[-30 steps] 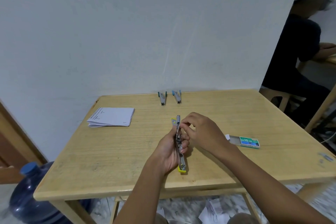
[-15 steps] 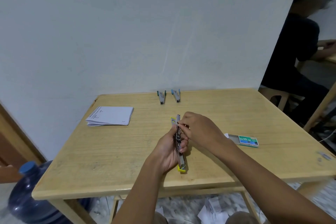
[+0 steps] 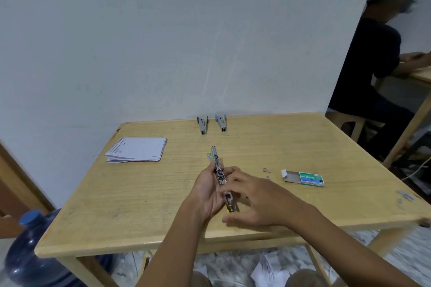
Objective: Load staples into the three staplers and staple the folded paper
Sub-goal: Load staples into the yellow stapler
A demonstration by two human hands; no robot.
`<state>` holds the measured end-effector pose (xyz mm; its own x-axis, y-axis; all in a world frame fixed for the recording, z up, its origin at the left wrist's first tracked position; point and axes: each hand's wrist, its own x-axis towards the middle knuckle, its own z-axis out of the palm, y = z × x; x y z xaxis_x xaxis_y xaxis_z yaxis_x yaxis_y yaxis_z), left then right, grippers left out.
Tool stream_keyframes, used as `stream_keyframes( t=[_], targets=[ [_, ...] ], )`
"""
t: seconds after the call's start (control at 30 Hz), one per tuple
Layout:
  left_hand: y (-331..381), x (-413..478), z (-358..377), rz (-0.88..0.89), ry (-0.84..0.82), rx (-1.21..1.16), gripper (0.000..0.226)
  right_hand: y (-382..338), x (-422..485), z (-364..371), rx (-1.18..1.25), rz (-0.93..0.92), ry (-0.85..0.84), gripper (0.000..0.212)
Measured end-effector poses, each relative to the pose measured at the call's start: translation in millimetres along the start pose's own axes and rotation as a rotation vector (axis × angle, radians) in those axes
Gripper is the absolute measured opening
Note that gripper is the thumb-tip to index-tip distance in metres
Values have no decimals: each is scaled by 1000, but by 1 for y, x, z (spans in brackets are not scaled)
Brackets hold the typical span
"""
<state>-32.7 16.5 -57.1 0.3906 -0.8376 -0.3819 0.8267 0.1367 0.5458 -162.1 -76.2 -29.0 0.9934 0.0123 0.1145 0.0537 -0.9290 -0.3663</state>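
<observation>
Your right grip (image 3: 254,198) has slid back from the stapler's front end to its yellow rear, lower centre of the frame. Its fingers are loosely spread and hold nothing. Your left grip (image 3: 206,191) is wrapped round the opened yellow stapler (image 3: 218,168), just above the counter (image 3: 140,205). You seem to be on the first of three. The green stapler (image 3: 202,123) and blue stapler (image 3: 221,122) wait at the far edge, the folded paper (image 3: 137,152) lies at centre left, and the staple box (image 3: 305,178) sits open at right.
</observation>
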Motion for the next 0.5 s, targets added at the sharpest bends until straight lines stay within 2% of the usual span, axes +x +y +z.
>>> stream_keyframes(
  t=[0.07,0.2,0.27,0.37,0.43,0.5],
  targets=[
    [0,-1,0,9,-5,28,76,5,-2,2,-10,-17,-41,63],
    [0,-5,2,80,-27,37,86,10,-1,1,119,-82,19,42],
    [0,-5,4,106,-27,18,82,12,-1,-2,221,-72,139,36],
    [-2,-4,5,99,-45,-48,51,14,5,-6,360,-13,416,32],
    [-4,-2,3,96,-39,39,45,14,15,-7,458,85,573,22],
    [-5,-3,3,87,-80,155,46,13,26,-8,607,247,653,16]
  ],
)
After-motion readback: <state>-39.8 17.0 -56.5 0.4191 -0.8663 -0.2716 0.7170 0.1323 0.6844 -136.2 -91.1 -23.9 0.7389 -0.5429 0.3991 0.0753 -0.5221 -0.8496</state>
